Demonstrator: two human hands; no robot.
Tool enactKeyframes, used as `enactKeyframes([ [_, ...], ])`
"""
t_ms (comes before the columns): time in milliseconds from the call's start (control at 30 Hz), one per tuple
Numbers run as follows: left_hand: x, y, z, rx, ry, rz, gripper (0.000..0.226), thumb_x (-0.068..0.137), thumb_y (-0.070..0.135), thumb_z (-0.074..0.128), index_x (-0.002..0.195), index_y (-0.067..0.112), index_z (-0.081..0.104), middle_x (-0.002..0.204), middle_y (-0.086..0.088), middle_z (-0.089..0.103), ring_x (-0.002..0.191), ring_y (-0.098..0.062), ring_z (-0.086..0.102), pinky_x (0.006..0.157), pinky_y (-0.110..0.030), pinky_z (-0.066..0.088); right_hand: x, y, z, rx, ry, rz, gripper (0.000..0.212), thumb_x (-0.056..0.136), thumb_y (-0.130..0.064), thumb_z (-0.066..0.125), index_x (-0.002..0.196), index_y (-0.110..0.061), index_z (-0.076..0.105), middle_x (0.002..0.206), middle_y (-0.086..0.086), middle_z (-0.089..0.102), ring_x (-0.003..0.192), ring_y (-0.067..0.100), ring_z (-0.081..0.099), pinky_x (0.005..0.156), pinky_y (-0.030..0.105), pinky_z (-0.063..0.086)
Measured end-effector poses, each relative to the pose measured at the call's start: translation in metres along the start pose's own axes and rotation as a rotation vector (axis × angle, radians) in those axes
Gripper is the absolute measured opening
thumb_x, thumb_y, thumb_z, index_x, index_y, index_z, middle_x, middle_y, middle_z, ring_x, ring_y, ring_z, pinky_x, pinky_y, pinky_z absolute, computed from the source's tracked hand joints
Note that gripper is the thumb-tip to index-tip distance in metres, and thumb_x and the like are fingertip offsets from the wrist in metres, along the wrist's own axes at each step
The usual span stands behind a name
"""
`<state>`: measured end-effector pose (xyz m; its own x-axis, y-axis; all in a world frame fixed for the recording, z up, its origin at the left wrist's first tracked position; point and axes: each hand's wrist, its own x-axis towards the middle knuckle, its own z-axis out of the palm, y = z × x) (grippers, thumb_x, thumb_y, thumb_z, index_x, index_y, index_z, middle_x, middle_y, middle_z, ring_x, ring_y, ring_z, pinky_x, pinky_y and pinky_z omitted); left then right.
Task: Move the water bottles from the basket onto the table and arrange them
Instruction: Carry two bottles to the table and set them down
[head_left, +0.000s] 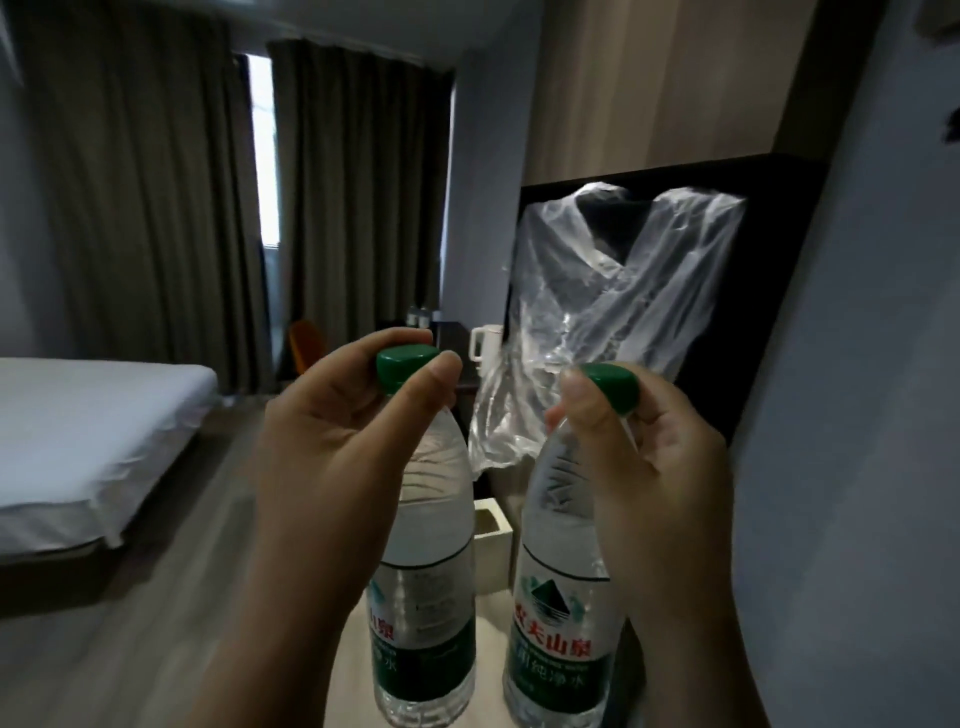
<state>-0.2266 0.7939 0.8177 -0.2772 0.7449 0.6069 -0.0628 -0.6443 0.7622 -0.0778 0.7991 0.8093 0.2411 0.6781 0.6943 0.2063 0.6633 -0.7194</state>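
Two clear water bottles with green caps and green-and-white labels stand side by side in the lower middle of the head view. My left hand pinches the green cap of the left bottle. My right hand pinches the cap of the right bottle, whose label faces me. Both bottle bases reach the light table top at the bottom edge; whether they touch it I cannot tell. No basket is in view.
A crumpled clear plastic bag hangs in a dark alcove just behind the bottles. A small white box stands on the table between and behind them. A bed lies at left, curtains behind, a grey wall close at right.
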Motion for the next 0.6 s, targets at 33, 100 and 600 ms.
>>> enactKeyframes([
  [33, 0.006, -0.005, -0.004, 0.02, 0.022, 0.002, 0.031, 0.063, 0.043, 0.067, 0.091, 0.029, 0.069, 0.083, 0.009, 0.075, 0.079, -0.002, 0.07, 0.066, -0.012, 0.054, 0.005, 0.008, 0.008, 0.019, -0.023, 0.01, 0.02, 0.084, -0.045, 0.061, 0.086, -0.025, 0.066, 0.08, -0.009, 0.071, 0.077, 0.006, 0.068, 0.067, 0.014, 0.051],
  [100, 0.02, -0.016, -0.011, 0.059, 0.05, 0.007, 0.035, 0.061, 0.045, 0.067, 0.092, 0.029, 0.069, 0.084, 0.009, 0.074, 0.079, -0.002, 0.07, 0.067, -0.011, 0.053, 0.017, 0.025, 0.025, 0.046, -0.059, 0.005, 0.019, 0.085, -0.045, 0.061, 0.085, -0.026, 0.066, 0.08, -0.008, 0.071, 0.076, 0.006, 0.068, 0.067, 0.014, 0.051],
  [600, 0.194, -0.127, -0.1, 0.151, 0.109, 0.055, 0.032, 0.069, 0.041, 0.068, 0.097, 0.027, 0.069, 0.086, 0.005, 0.075, 0.082, -0.007, 0.071, 0.071, -0.018, 0.056, 0.123, 0.129, 0.205, 0.1, -0.134, -0.067, 0.018, 0.087, -0.042, 0.06, 0.083, -0.025, 0.065, 0.078, -0.01, 0.07, 0.073, 0.002, 0.066, 0.063, 0.005, 0.045],
])
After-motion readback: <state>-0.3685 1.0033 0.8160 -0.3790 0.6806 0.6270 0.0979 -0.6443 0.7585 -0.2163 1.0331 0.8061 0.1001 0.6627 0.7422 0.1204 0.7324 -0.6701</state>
